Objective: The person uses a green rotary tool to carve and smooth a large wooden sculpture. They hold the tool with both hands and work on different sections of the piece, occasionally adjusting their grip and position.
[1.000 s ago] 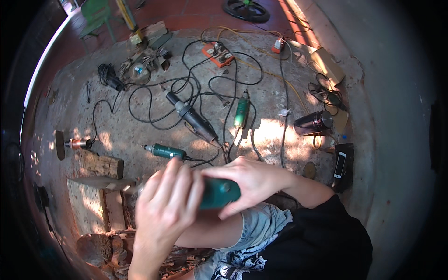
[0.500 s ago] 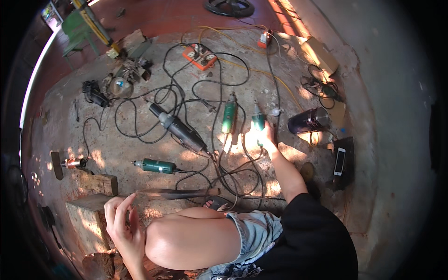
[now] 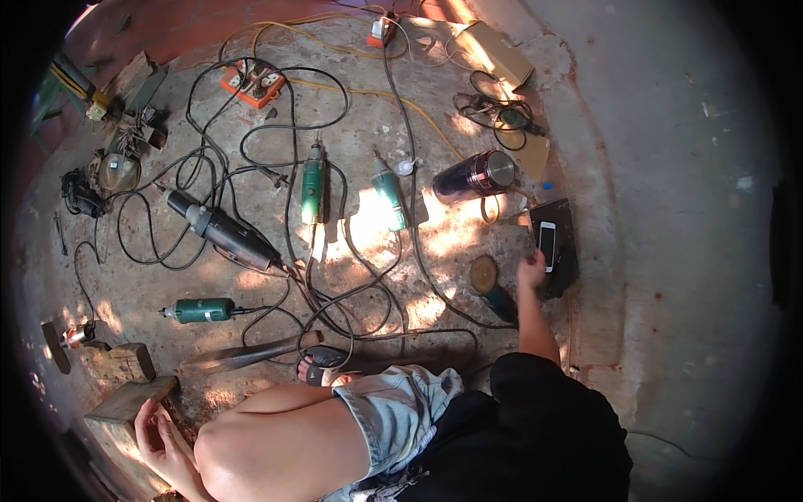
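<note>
My right hand (image 3: 530, 269) reaches to the lower left edge of a white smartphone (image 3: 547, 243) lying on a dark box (image 3: 563, 280); its fingertips are too small to make out. My left hand (image 3: 159, 439) is raised beside my knee, fingers loosely curled and apart, holding nothing. Two green die grinders stretch across the ground in front of me: one die grinder (image 3: 313, 191) and, right of it, a sunlit die grinder (image 3: 388, 199). A third green die grinder (image 3: 201, 310) lies nearer on the left. Close to my right forearm is a green cylindrical thing (image 3: 495, 294) with a round tan end.
A larger black straight grinder (image 3: 226, 232) lies left of centre among tangled black cords. Farther off are an orange power strip (image 3: 253, 84), a dark thermos (image 3: 473, 176) and a cardboard piece (image 3: 493, 57). Wood blocks (image 3: 125, 362) and a dark flat bar (image 3: 251, 353) lie near my legs.
My right hand has let go of the die grinder, left it on the ground, and moved right to the smartphone. The view has shifted right. My left hand stays by the knee.
</note>
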Motion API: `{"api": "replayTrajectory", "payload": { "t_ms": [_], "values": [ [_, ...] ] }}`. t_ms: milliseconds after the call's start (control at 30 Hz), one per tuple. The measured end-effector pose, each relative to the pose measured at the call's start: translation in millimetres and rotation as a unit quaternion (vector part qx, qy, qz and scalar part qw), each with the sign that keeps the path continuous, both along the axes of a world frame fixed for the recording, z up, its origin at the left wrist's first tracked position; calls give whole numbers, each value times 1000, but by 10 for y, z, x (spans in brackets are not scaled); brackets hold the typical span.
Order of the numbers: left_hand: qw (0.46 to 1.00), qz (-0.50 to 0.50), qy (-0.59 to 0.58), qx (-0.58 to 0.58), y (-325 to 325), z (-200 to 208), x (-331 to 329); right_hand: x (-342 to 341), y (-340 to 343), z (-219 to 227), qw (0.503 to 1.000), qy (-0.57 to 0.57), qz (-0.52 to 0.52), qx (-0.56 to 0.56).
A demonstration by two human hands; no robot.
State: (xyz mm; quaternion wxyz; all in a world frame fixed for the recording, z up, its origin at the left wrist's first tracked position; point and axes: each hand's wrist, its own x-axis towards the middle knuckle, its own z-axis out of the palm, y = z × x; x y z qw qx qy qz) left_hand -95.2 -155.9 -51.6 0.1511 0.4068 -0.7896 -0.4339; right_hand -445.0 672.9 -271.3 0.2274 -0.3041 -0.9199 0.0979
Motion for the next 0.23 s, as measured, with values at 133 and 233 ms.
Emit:
{"api": "replayTrajectory", "payload": {
  "t_ms": [133,233],
  "values": [
    [998,43,21,27,-70,4,110,-41,736,55,960,-144,-169,-172],
    [993,89,76,30,-51,193,209,-455,665,-422,876,-202,110,-424]
  ]
}}
